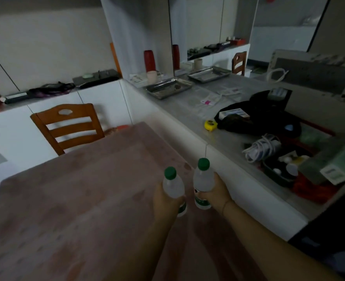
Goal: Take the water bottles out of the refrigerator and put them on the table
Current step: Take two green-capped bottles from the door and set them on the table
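Observation:
Two clear water bottles with green caps stand upright side by side over the right part of the pinkish table (76,199). My left hand (164,199) grips the left bottle (172,184) round its body. My right hand (218,192) grips the right bottle (203,179) the same way. Whether the bottle bases touch the tabletop I cannot tell, because my hands hide them. The refrigerator is out of view.
A wooden chair (70,126) stands at the table's far side. A grey counter (198,110) runs along the right, carrying metal trays (168,88), a yellow tape measure (210,125), a black bag (264,116), a cable bundle (262,148) and a box of small items (285,169).

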`<state>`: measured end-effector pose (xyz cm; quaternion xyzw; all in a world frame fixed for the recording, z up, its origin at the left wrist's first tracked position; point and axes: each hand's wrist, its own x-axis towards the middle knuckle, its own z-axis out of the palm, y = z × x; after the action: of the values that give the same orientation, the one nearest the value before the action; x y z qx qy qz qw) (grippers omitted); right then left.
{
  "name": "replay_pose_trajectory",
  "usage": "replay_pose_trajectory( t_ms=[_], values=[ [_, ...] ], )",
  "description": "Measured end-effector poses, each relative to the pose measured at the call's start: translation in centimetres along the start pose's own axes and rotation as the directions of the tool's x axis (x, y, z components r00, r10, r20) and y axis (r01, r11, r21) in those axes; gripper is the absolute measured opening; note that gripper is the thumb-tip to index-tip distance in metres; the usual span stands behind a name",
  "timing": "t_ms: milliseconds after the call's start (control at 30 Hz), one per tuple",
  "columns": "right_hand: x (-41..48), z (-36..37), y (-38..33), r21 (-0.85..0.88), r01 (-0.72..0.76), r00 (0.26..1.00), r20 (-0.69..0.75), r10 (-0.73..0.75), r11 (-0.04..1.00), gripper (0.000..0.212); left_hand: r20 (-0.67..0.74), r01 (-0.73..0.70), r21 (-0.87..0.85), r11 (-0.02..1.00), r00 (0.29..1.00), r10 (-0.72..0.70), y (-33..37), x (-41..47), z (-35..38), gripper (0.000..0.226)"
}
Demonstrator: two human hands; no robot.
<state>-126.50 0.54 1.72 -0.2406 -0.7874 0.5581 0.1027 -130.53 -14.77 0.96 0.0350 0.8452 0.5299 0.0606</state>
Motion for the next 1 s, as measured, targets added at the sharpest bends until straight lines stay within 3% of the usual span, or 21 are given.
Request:
replay_pose_trajectory(
  t_ms=[67, 200, 333, 433, 667, 767, 900, 1000],
  values=[
    [1.3, 0.7, 0.2, -0.057, 0.020, 1.000, 0.012, -0.019, 0.998, 0.039, 0.002, -0.013, 0.047, 0.999, 1.000, 0.013, -0.1, 1.2, 0.5, 0.032],
    [3.1, 1.1, 1.2, -0.103, -0.059, 0.994, 0.084, 0.068, 0.993, 0.068, 0.003, -0.010, 0.055, 0.998, 1.000, 0.009, 0.3, 2.6, 1.2, 0.036],
    [4.6, 2.1, 1.6, -0.172, -0.017, 0.998, 0.057, 0.027, 0.985, 0.038, 0.015, -0.009, 0.053, 0.999, 1.000, 0.008, -0.2, 3.4, 1.6, 0.038],
    [5.6, 2.8, 1.9, -0.178, -0.004, 1.000, 0.003, 0.005, 0.984, 0.037, 0.010, 0.003, 0.024, 1.000, 1.000, -0.003, -0.7, 3.7, 1.8, 0.041],
    [6.7, 3.0, 2.5, -0.166, 0.044, 0.998, 0.057, -0.035, 0.985, 0.043, 0.055, -0.024, -0.030, 0.999, 0.998, 0.026, -1.4, 3.6, 2.0, 0.046],
    [6.3, 2.7, 2.5, -0.084, 0.002, 0.994, 0.109, 0.007, 0.996, 0.052, 0.090, -0.020, -0.022, 1.000, 0.996, 0.022, -1.4, 3.7, 1.9, 0.054],
    [4.7, 1.4, 2.8, 0.082, -0.102, 0.983, 0.159, 0.088, 0.991, 0.063, 0.118, -0.079, -0.056, 0.995, 0.989, 0.085, -1.5, 3.5, 1.9, 0.044],
    [3.5, -0.1, 3.2, 0.116, -0.145, 0.982, 0.139, 0.129, 0.983, 0.092, 0.153, 0.012, -0.130, 0.991, 0.988, 0.008, -2.0, 2.6, 1.5, 0.073]
  ],
)
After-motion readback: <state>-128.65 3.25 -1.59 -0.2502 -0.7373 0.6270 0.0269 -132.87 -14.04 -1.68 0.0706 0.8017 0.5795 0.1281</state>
